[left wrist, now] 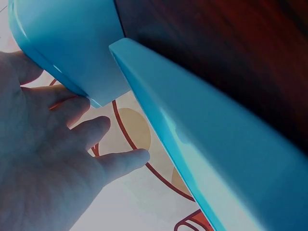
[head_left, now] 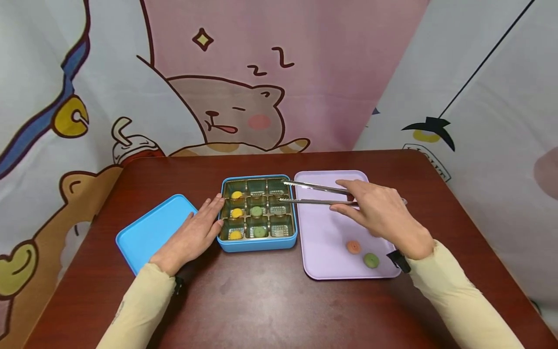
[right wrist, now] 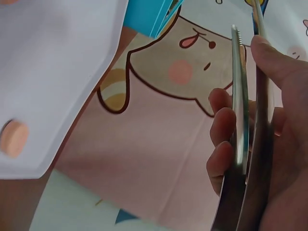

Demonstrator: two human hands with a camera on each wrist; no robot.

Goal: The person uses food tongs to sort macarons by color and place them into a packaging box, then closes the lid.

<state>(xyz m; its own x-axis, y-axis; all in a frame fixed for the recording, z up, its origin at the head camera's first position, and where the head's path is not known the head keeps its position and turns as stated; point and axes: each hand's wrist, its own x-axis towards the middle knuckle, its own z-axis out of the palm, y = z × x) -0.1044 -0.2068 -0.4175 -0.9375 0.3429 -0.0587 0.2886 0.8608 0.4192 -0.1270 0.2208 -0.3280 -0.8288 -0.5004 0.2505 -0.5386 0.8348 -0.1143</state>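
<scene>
My right hand [head_left: 383, 211] grips metal tongs [right wrist: 255, 149]. The tongs' spread tips hang over the right column of a blue box [head_left: 257, 245], and I see nothing between them. Inside the box is a clear divided insert; its left column has yellow rounded pieces [head_left: 237, 213], and its middle column has two green discs [head_left: 256, 211]. My left hand [head_left: 196, 237] lies with extended fingers against the box's left side; the left wrist view shows fingertips touching the blue wall [left wrist: 86, 53]. Beneath my right forearm, an orange disc [head_left: 353, 247] and a green disc [head_left: 371, 260] lie on a lilac tray [head_left: 322, 261].
A blue lid [head_left: 152, 230] lies on the table left of the box, partly behind my left arm. The tray stands just right of the box. The dark red-brown table [head_left: 261, 300] ends at a cartoon-printed curtain [head_left: 322, 72] behind.
</scene>
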